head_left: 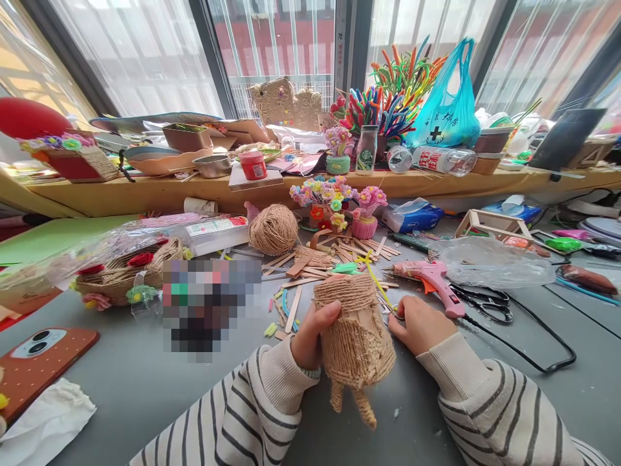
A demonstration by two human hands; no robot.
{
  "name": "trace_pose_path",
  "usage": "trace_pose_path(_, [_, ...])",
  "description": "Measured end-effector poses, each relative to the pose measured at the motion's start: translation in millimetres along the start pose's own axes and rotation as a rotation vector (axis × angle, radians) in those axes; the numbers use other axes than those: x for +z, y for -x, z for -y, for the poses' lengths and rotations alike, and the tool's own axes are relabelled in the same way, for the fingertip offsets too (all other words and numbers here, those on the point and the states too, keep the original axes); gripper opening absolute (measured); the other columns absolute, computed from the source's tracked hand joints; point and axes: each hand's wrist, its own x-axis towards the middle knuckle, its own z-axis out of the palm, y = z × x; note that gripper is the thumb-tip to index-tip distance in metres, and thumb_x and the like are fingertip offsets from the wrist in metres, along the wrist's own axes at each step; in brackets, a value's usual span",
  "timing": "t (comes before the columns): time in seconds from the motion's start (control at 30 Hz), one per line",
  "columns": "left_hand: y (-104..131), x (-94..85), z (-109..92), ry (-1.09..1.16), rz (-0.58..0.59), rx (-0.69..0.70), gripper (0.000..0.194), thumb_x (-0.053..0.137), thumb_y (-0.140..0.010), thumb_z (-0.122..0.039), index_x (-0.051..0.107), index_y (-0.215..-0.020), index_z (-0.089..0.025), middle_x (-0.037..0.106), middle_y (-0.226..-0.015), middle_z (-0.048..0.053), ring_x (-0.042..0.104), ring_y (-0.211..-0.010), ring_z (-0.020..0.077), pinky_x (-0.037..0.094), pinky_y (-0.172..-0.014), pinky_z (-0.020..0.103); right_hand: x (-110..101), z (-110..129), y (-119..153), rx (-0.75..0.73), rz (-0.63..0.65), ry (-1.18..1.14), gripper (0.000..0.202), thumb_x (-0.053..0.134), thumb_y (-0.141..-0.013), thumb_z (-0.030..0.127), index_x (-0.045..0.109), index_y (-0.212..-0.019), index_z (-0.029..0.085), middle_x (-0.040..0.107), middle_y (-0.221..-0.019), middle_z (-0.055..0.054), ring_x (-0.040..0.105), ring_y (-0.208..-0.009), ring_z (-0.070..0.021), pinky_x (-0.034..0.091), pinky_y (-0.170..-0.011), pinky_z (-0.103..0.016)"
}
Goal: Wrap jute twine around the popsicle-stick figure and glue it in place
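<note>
A rope-wrapped craft piece (358, 333) with two short rope legs at its lower end is held tilted above the grey table. My left hand (313, 333) grips its left side, the thumb over the front and the other fingers behind it. Close to the piece's right side, my right hand (420, 323) has its fingers closed at the handles of a small metal tool, perhaps scissors, partly hidden. Beyond this hand lies a pink glue gun (434, 281) with its black cord. Wooden sticks (292, 309) and a ball of twine (273, 230) lie behind the piece.
Black scissors (488, 303) lie right of the glue gun. On the left are a brown phone (48, 362), crumpled tissue (51, 417) and a rope basket (121, 278). Potted craft flowers (365, 223) stand at the back, below a crowded ledge (194, 191) with a blue bag (449, 103).
</note>
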Motion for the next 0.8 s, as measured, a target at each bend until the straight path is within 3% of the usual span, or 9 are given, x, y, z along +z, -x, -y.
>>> trace_pose_path(0.13, [0, -2.1, -3, 0.022, 0.071, -0.082, 0.054, 0.069, -0.071, -0.045, 0.065, -0.116, -0.014, 0.074, -0.104, 0.012, 0.066, -0.107, 0.0349, 0.054, -0.088, 0.043, -6, 0, -1, 0.008, 0.097, 0.029, 0.024, 0.050, -0.087, 0.034, 0.064, -0.083, 0.015, 0.070, -0.082, -0.012, 0.068, -0.070, -0.0239, 0.029, -0.049, -0.028])
trace_pose_path(0.33, [-1, -3.1, -3, 0.030, 0.082, -0.077, 0.052, 0.069, -0.071, -0.045, 0.066, -0.114, -0.015, 0.075, -0.100, 0.012, 0.069, -0.102, 0.0341, 0.054, -0.088, 0.043, -9, -1, 13, 0.003, 0.069, 0.045, 0.014, 0.052, -0.080, 0.020, 0.064, -0.085, 0.014, 0.071, -0.088, -0.011, 0.067, -0.075, -0.0244, 0.031, -0.053, -0.029])
trace_pose_path(0.53, [1, -2.8, -3, 0.023, 0.057, -0.075, 0.056, 0.070, -0.071, -0.044, 0.063, -0.118, -0.014, 0.075, -0.102, 0.012, 0.070, -0.100, 0.0342, 0.054, -0.087, 0.044, -9, -6, 19, 0.004, 0.026, -0.017, 0.021, 0.053, -0.080, 0.023, 0.058, -0.060, 0.020, 0.066, -0.061, -0.004, 0.062, -0.061, -0.0210, 0.031, -0.053, -0.029])
trace_pose_path(0.63, [2, -5.2, -2, 0.016, 0.037, -0.078, 0.054, 0.070, -0.070, -0.044, 0.064, -0.115, -0.014, 0.075, -0.103, 0.013, 0.070, -0.099, 0.0346, 0.055, -0.087, 0.045, -9, -10, 17, -0.002, -0.002, -0.064, 0.017, 0.053, -0.079, 0.022, 0.059, -0.062, 0.020, 0.063, -0.057, -0.001, 0.058, -0.055, -0.0165, 0.033, -0.054, -0.028])
trace_pose_path(0.8, [3, -5.9, 0, 0.006, -0.007, -0.039, 0.054, 0.071, -0.069, -0.043, 0.063, -0.115, -0.015, 0.073, -0.105, 0.012, 0.068, -0.103, 0.0354, 0.054, -0.088, 0.048, -18, -15, 15, 0.001, -0.158, -0.418, 0.019, 0.055, -0.078, 0.031, 0.057, -0.062, 0.021, 0.056, -0.052, 0.002, 0.052, -0.051, -0.0151, 0.036, -0.054, -0.028])
